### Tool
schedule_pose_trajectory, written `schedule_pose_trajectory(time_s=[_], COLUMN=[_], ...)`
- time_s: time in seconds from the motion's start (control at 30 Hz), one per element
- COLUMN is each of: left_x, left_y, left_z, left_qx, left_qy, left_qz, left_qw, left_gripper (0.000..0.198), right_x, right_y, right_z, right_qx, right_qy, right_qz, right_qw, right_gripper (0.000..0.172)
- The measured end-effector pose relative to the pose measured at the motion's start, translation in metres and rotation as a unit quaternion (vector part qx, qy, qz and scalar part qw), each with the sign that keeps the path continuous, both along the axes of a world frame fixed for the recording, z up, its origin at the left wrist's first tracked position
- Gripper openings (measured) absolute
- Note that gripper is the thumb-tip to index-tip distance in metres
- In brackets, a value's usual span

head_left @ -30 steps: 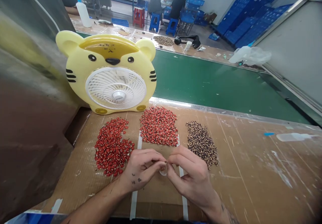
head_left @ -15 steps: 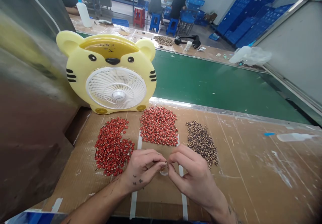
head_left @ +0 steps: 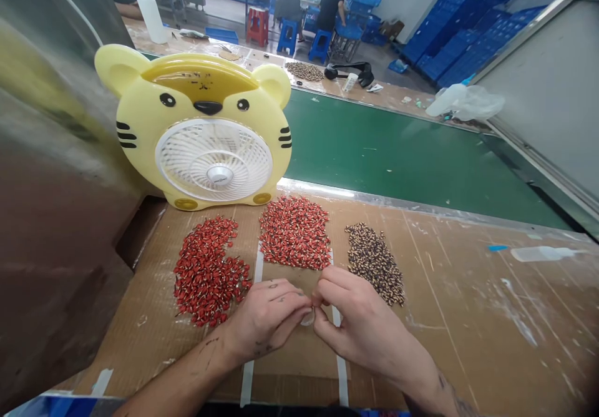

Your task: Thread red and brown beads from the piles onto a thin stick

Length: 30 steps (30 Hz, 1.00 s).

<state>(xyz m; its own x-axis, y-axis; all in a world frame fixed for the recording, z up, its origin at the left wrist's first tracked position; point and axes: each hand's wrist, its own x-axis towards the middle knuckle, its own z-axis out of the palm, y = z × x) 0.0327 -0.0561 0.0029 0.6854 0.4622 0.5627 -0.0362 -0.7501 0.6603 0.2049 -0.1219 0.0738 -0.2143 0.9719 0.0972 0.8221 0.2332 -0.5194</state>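
My left hand and my right hand meet low on the cardboard sheet, pinching a small clear round piece between their fingertips. Its edge shows below the fingers, and the rest is hidden. Just beyond my left hand lies a heap of red beads with pale tips. A second red heap sits above my fingers. Nearest my right hand is a heap of dark and cream speckled beads.
A yellow tiger-shaped fan stands behind the heaps, beyond which runs a green conveyor belt. A plastic squeeze bottle lies at right. Farther off, two co-workers sit near stacked blue crates.
My view has tipped slightly, shifting the scene upward. My hands have drawn closer around the clear piece, and my right hand now covers more of it.
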Motion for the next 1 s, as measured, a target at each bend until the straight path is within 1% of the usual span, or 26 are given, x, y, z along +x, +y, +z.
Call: schedule_pose_trajectory(time_s=[0.07,0.2,0.3,0.37,0.5,0.6,0.67,0.7,0.77,0.83,0.9,1.0], left_x=[-0.001,-0.003,-0.004,-0.005,-0.004,-0.004,-0.004,-0.003,-0.002,0.0,0.003,0.006], left_y=[0.001,0.002,0.002,0.001,0.0,0.0,0.0,0.0,-0.001,-0.001,-0.001,-0.002], left_z=[0.003,0.012,0.013,0.011,0.01,0.011,0.012,0.012,0.012,0.011,0.009,0.005], left_qx=[-0.036,-0.15,-0.22,-0.246,-0.282,-0.334,-0.388,-0.423,-0.497,-0.559,-0.593,-0.616], left_qy=[0.0,0.021,0.041,0.047,0.045,0.031,0.018,0.007,-0.022,-0.051,-0.072,-0.093], left_qz=[-0.021,-0.055,-0.077,-0.082,-0.064,-0.037,-0.028,-0.029,-0.037,-0.051,-0.068,-0.091], left_qw=[0.999,0.987,0.972,0.965,0.956,0.941,0.921,0.906,0.867,0.826,0.799,0.777], left_gripper=[0.014,0.015,0.014,0.014,0.014,0.013,0.013,0.013,0.014,0.018,0.022,0.025], right_x=[0.004,0.009,0.01,0.01,0.012,0.017,0.02,0.021,0.02,0.017,0.012,0.006], right_y=[0.002,0.005,0.005,0.005,0.005,0.003,0.001,-0.001,-0.005,-0.009,-0.012,-0.014], right_z=[0.001,0.002,0.001,-0.001,-0.002,-0.002,-0.004,-0.006,-0.014,-0.024,-0.033,-0.042], right_qx=[-0.02,-0.061,-0.082,-0.09,-0.09,-0.078,-0.061,-0.048,-0.016,0.017,0.042,0.056], right_qy=[0.016,0.05,0.079,0.096,0.116,0.146,0.178,0.198,0.248,0.293,0.322,0.338], right_qz=[0.026,0.062,0.063,0.057,0.037,0.021,0.01,0.005,0.001,-0.001,-0.009,-0.023], right_qw=[0.999,0.995,0.992,0.99,0.988,0.986,0.982,0.979,0.969,0.956,0.946,0.939], right_gripper=[0.014,0.013,0.013,0.014,0.015,0.013,0.01,0.009,0.008,0.011,0.014,0.015])
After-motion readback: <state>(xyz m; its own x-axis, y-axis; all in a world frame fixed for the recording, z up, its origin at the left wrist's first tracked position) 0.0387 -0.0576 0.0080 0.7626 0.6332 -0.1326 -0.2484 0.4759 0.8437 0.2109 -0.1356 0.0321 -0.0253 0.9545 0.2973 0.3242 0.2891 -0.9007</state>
